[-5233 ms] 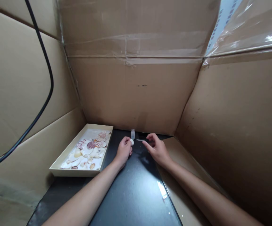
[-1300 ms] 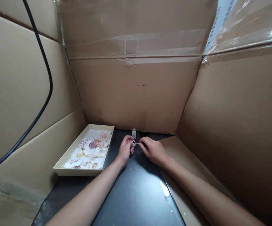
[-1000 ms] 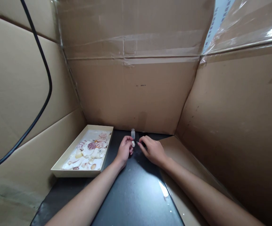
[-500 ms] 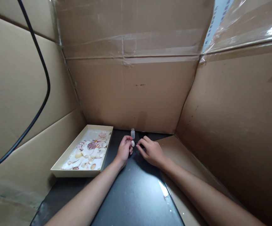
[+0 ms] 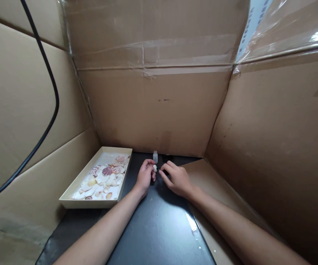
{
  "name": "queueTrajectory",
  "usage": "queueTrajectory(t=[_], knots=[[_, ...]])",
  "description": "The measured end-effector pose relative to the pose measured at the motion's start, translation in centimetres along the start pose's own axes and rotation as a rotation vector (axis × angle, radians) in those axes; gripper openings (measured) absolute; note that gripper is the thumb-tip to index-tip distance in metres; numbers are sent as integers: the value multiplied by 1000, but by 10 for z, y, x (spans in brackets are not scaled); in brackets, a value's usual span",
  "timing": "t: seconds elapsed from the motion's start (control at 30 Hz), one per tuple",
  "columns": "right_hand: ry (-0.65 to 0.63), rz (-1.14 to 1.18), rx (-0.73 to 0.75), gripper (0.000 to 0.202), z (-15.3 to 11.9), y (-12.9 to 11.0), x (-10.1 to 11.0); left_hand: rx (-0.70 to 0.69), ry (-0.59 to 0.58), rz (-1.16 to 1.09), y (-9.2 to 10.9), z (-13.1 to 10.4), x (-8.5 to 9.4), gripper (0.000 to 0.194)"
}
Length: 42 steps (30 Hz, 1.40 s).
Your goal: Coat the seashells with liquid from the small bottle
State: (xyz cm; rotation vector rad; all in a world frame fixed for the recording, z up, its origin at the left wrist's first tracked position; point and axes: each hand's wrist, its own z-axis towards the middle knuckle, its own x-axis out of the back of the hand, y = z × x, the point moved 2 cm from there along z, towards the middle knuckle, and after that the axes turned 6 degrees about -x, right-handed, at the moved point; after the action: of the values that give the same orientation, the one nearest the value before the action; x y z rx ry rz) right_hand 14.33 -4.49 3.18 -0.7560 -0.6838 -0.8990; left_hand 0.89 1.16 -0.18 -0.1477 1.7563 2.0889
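Note:
My left hand pinches a small white shell between thumb and fingertips, just above the dark tabletop. Close on its right is my right hand, its thumb and index finger drawn together toward the shell. Whatever sits in that pinch is too small to make out. Behind the shell stands a small translucent bottle, upright, apart from both hands. A shallow cream tray to the left holds many loose shells, some white, some purplish or pink.
Cardboard walls rise at the back and on both sides. A flat cardboard sheet lies under my right forearm, beside the dark tabletop. A black cable hangs down at the left.
The white shell has turned slightly in my left fingers and shows a more uneven outline. My right fingertips have shifted very little; the tray and bottle stay put.

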Motion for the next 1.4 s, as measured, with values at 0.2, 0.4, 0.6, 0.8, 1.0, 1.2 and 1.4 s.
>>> queueTrajectory(t=[0.2, 0.4, 0.6, 0.8, 1.0, 1.2, 1.4], knots=[[-8, 31, 10, 17, -1, -1, 0, 6, 12, 2, 2, -1, 0, 18], [-16, 49, 22, 17, -1, -1, 0, 11, 18, 14, 2, -1, -1, 17], [-17, 33, -7, 22, -1, 0, 0, 8, 10, 11, 1, -1, -1, 16], [-14, 26, -33, 22, -1, 0, 0, 0, -5, 1, 1, -1, 0, 14], [-4, 39, -48, 22, -1, 2, -2, 16, 5, -1, 1, -1, -1, 14], [-1, 127, -5, 22, -2, 2, -1, 58, 20, -59, 2, -1, -1, 17], [21, 112, -31, 23, -1, 5, -1, 69, 23, -52, 3, -1, -1, 18]])
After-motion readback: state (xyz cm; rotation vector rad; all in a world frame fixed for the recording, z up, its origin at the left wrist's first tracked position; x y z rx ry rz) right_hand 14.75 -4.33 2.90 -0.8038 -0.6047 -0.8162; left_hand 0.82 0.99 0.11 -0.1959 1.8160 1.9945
